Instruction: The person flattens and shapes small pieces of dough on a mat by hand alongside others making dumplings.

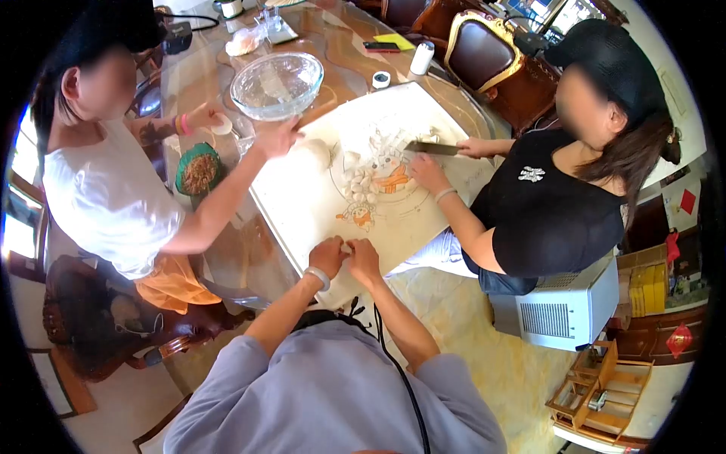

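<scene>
My left hand (329,256), with a pale band on its wrist, and my right hand (363,261) meet over the near edge of a cream mat (283,200). Both have curled fingers, pressed together at the tips. Whatever they pinch is small and mostly hidden by the fingers. Just beyond them, a cluster of small white dough pieces (361,185) lies on the mat's printed cartoon. A larger round of pale dough (310,157) sits farther left.
At right, a co-worker's hand holds a cleaver (432,147) over the mat. The left co-worker holds a round wrapper (221,125) near a green bowl of filling (200,169) and reaches across the mat. A glass bowl (277,85) stands on the table (340,34).
</scene>
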The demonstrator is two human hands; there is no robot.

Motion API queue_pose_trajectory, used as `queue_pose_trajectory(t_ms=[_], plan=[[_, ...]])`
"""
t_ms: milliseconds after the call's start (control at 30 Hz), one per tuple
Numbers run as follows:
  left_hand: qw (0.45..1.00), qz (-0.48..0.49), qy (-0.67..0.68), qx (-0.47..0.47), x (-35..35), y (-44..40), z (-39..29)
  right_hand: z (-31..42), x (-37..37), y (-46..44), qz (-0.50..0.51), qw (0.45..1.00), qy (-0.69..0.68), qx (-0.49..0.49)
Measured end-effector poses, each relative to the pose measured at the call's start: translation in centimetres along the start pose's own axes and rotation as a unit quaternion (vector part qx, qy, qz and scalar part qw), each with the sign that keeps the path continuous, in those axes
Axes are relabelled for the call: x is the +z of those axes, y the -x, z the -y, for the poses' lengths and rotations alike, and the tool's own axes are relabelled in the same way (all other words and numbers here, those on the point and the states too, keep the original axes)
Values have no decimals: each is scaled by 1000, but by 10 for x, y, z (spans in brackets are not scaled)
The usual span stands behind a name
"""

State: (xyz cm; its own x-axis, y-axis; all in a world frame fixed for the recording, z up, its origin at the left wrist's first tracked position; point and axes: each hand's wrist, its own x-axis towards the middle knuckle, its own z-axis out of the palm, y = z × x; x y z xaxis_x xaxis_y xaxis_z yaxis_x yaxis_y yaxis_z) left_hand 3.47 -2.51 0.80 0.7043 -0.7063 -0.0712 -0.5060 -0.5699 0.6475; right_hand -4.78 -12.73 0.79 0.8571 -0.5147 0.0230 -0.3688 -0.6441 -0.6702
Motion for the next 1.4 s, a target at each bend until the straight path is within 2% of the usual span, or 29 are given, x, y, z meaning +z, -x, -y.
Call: queue_pose_trajectory(t_ms=[167,300,400,433,533,567,867,967,1067,1167,1233,1333,1400], plan=[[999,32,5,-16,-7,1,0,-8,1,-4,-3,1000,-5,11],[999,6,20,-31,-3,1,2,-15,8,1,4,1000,-7,-17],[998,39,36,-39,-12,-1,2,-14,-5,-8,65,996,-51,38],[997,54,46,-41,-14,-3,3,-21,1,-9,2,998,-60,18],[985,69,145,-66,-7,-8,22,-19,-10,-14,12,988,-118,98],[983,73,154,-65,-4,-11,27,-15,-15,-19,42,981,-125,139],[987,69,122,-74,-5,-15,24,-12,-13,-46,133,977,-6,169],[981,94,144,-93,-4,-20,28,-27,-5,-46,106,987,-22,120],[974,119,158,-108,-4,-18,31,-46,2,-46,124,976,-107,145],[988,93,100,-77,-8,-17,23,-26,-5,-41,95,988,-9,121],[995,62,65,-50,-1,-15,20,-25,-6,-40,118,985,-37,119],[989,94,82,-73,-8,-12,12,-29,-10,-43,120,985,-54,112],[991,86,89,-50,-4,-12,17,-24,-3,-41,96,989,3,116]])
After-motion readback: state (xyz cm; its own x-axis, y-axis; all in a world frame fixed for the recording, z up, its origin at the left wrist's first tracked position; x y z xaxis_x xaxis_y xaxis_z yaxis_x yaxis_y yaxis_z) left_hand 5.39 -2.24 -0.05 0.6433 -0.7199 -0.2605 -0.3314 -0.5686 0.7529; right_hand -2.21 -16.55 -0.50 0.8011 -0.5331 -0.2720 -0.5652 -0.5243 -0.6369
